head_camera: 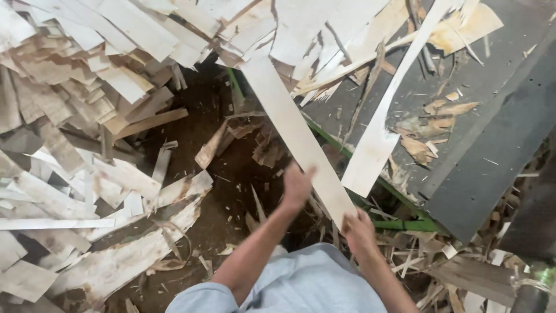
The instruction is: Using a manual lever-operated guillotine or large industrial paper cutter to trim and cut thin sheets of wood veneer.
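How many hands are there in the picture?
2. The left hand is open beside the long pale wood strip, near the picture's middle. The right hand grips that strip's near end, lower right. No other hands show, though the piles could hide some.

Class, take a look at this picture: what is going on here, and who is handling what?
A person in a light blue shirt grips the near end of a long pale veneer strip with the right hand. The left hand is open beside the strip. Heaps of veneer scraps cover the dirt floor; a dark belt runs at right.
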